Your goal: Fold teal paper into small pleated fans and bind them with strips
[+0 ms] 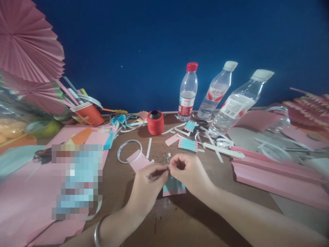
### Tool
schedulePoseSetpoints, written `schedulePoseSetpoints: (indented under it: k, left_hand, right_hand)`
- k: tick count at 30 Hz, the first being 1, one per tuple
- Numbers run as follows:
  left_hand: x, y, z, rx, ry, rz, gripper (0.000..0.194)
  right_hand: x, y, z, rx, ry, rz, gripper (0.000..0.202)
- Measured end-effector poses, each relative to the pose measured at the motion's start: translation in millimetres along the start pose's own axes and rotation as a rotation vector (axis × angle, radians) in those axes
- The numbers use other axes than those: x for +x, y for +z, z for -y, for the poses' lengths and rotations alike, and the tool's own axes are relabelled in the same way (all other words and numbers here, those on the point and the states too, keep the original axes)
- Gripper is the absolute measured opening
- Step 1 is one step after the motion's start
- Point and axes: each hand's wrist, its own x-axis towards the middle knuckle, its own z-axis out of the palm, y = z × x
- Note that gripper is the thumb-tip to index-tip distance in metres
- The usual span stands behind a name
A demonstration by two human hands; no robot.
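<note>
Meeting fingertip to fingertip at the middle of the table [180, 226], the person's two hands work close together over a blue-and-pink paper piece [174, 188]. The left hand [147, 183] comes up from the lower left, its wrist carrying a silver bangle [96, 233], the back of the hand turned up and the fingers curled inward. Its thumb and index finger are drawn into a tight pinch. The right hand [191, 171] reaches in from the lower right with the forearm slanting across the table, knuckles raised, thumb and index finger bent into a small ring whose tips close just beside the left ones. Both pinch on a small piece [168, 168] at the fingertips, too tiny to identify. The blue-and-pink paper piece lies directly below the hands, partly covered by them; whether it touches the fingers, I cannot tell.

Dark specks [161, 151] are scattered just beyond the fingertips. Near the left hand lie a pink paper slip [138, 162] and a pale ring [118, 151] overlapping it. Farther back stands a red spool [155, 124], with a pleated paper piece [188, 144] beyond the right hand.
</note>
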Motion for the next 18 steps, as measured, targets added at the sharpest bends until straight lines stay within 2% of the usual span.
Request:
schedulePoseSetpoints:
  k: [4, 9, 11, 14, 18]
  left_hand:
    - [2, -3.5, 1, 0.040, 0.007, -0.010, 0.014]
    - [6, -6.5, -1, 0.127, 0.047, -0.093, 0.012]
    - [7, -7.0, -2, 0.140, 0.059, -0.126, 0.012]
    - [9, -8.9, 0, 0.126, 0.052, -0.170, 0.013]
    - [13, -14.7, 8, 0.052, 0.039, -0.230, 0.015]
  right_hand:
    - [-2, -4, 3, 0.010, -0.047, 0.043, 0.011]
    - [-3, -4, 5, 0.039, -0.052, 0.124, 0.010]
    - [-3, -2, 4, 0.073, -0.032, 0.081, 0.006]
    - [-2, -1, 2, 0.128, -0.002, 0.009, 0.012]
    - [1, -1, -1, 0.115, 0.025, -0.012, 0.011]
